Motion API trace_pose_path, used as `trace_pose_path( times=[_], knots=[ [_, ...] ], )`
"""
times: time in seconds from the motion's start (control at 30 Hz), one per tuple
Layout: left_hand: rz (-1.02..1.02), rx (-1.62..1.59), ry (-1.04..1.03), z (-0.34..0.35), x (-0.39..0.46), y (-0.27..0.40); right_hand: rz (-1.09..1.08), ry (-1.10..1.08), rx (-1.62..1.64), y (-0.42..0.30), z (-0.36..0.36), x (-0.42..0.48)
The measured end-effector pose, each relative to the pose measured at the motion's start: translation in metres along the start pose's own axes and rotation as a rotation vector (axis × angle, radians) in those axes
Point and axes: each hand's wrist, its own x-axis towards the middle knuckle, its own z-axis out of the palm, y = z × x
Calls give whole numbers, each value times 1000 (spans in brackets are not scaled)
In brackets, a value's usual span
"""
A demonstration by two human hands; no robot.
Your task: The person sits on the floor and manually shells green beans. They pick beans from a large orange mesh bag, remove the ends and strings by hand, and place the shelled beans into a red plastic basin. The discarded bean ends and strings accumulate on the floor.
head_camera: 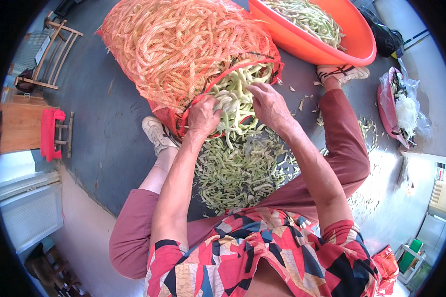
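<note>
A large red mesh bag (160, 48) packed with long pale-green beans lies before me, its mouth towards me. Loose beans (236, 98) spill out of that opening. At the left side of the mouth, my left hand (203, 116) grips the bag's rim, its thumb beside the beans. My right hand (269, 105) is at the right of the spilled beans with its fingers curled down against them; whether it pinches one is hidden. Below both hands, a wide heap of short bean pieces (238, 172) covers the floor between my legs.
An orange basin (356, 41) holding beans stands at the upper right, touching my shoe (343, 73). A pink basin (384, 107) with plastic bags lies farther right. At the left are a wooden frame (55, 55) and a small stool with red cloth (51, 133).
</note>
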Motion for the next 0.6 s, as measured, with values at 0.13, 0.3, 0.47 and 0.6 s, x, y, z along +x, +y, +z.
trace_pose_path(
  times=[0.13,0.3,0.47,0.6],
  knots=[
    [-118,-227,2,-28,-7,31,57,34,225,-8,-7,-23],
    [-133,-375,-66,-67,-20,69,84,40,392,-41,-27,-20],
    [-93,-498,-102,-71,-29,79,-85,-61,318,-44,-44,-20],
    [70,-453,-98,-74,-29,97,-134,-177,230,-47,-58,-27]
  ],
)
